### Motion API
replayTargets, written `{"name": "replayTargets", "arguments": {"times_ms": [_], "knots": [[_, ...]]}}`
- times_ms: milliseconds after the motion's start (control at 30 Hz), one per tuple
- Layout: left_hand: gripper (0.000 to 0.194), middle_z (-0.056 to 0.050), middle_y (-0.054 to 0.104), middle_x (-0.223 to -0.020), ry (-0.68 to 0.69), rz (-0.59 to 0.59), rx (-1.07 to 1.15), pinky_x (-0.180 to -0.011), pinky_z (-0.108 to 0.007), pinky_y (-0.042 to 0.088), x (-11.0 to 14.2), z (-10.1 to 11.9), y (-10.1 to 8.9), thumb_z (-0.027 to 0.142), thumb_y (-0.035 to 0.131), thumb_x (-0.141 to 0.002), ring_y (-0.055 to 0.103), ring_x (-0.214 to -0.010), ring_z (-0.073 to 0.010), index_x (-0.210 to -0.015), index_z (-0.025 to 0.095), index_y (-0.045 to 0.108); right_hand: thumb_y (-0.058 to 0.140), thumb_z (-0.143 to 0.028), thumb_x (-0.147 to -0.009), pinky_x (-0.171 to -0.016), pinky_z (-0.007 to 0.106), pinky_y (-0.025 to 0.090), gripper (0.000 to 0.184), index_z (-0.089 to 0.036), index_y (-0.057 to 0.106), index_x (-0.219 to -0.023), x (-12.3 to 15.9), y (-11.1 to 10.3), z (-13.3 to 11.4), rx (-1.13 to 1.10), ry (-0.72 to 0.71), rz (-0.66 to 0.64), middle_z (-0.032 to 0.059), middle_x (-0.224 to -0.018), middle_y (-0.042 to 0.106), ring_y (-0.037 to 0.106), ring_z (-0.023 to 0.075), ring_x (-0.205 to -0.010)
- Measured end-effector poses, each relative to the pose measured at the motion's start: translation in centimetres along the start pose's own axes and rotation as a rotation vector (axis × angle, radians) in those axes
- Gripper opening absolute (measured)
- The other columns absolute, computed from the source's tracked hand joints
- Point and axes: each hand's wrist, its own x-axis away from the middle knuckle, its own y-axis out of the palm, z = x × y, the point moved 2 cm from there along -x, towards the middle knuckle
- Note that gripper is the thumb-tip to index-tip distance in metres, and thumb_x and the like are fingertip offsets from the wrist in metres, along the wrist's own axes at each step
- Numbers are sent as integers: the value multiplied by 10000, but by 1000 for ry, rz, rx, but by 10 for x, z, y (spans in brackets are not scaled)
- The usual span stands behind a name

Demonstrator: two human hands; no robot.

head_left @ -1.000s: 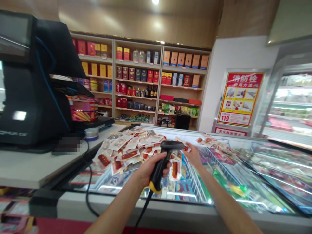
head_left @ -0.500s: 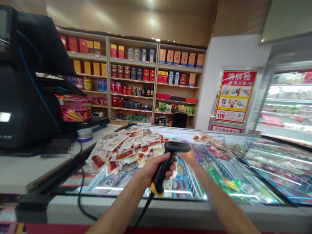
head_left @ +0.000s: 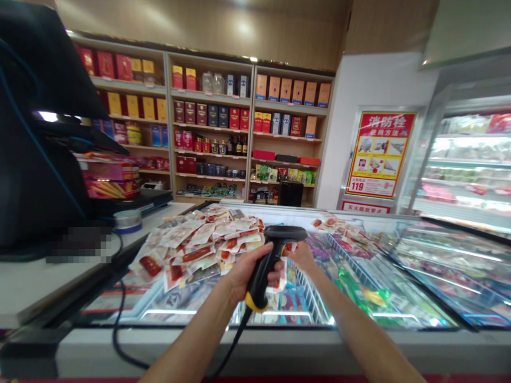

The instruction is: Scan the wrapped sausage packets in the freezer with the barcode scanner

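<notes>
Your left hand (head_left: 244, 270) clasped the scanner (head_left: 263, 270), its head pointing rightward; just beneath that head, your right hand (head_left: 302, 257), fingers partly hidden, apparently pinched a sausage packet (head_left: 289, 247).

The person's body shows as two bare forearms and two bare hands. The left forearm (head_left: 199, 332) crosses the bottom edge of the frame left of centre, the right forearm (head_left: 355, 319) toward the lower right; both are slender and smooth in outline, widest at the frame's edge and narrowing to slim wrists. The left hand (head_left: 243, 274), near the middle of the frame, shows a thumb and slim fingers. The right hand (head_left: 303, 258), just right of it, is partly hidden, and its finger details are too blurred to tell.
</notes>
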Motion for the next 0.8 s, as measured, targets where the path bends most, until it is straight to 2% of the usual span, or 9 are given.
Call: {"name": "replayTargets", "arguments": {"times_ms": [100,267,400,467,633,733,800], "knots": [[319,-1,428,-609,-5,0,11,-439,-188,230,0,-2,-2,385,459,-754,366,-446,-54,-905,110,516,518,-252,-625,-552,254,428,205,-161,579,-799,-1,2,1,-17,25,-24,31,-652,623,555,157,-578],[341,-7,447,-626,-26,-27,6,-442,-194,238,-2,-6,-5,386,469,-752,392,-450,-58,-933,101,513,532,-262,-621,-630,263,442,160,-168,581,-741,-2,3,-1,-22,7,29,40,-712,641,569,167,-667],[334,-8,457,-624,9,-17,-6,-439,-192,246,-4,-5,-8,373,467,-759,405,-447,-60,-945,100,513,532,-249,-623,-598,255,438,152,-159,582,-735,0,1,0,-16,27,8,38,-685,631,560,155,-613],[336,-7,465,-618,14,2,-11,-438,-190,257,-4,-3,-11,375,466,-761,401,-442,-58,-956,105,513,535,-246,-626,-591,251,436,190,-157,584,-787,1,-1,2,-28,45,0,38,-708,633,561,153,-613],[306,-14,500,-614,69,129,-39,-441,-186,292,-9,7,-26,369,485,-754,421,-450,-62,-920,115,523,567,-296,-637,-594,256,438,475,-151,492,-1083,-1,0,-4,-99,126,45,28,-781,636,568,157,-651],[285,-20,516,-606,73,195,-61,-428,-183,295,-17,11,-34,372,488,-751,419,-442,-62,-867,116,534,543,-362,-681,-600,258,437,417,-189,515,-1059,-5,7,-10,-103,39,-36,12,-769,630,562,151,-651],[273,-26,528,-605,74,207,-73,-424,-184,295,-23,11,-39,372,481,-755,419,-439,-63,-831,116,538,505,-384,-717,-649,272,439,344,-197,552,-1000,-14,6,-3,-50,-35,-37,31,-838,620,561,152,-694]]}}
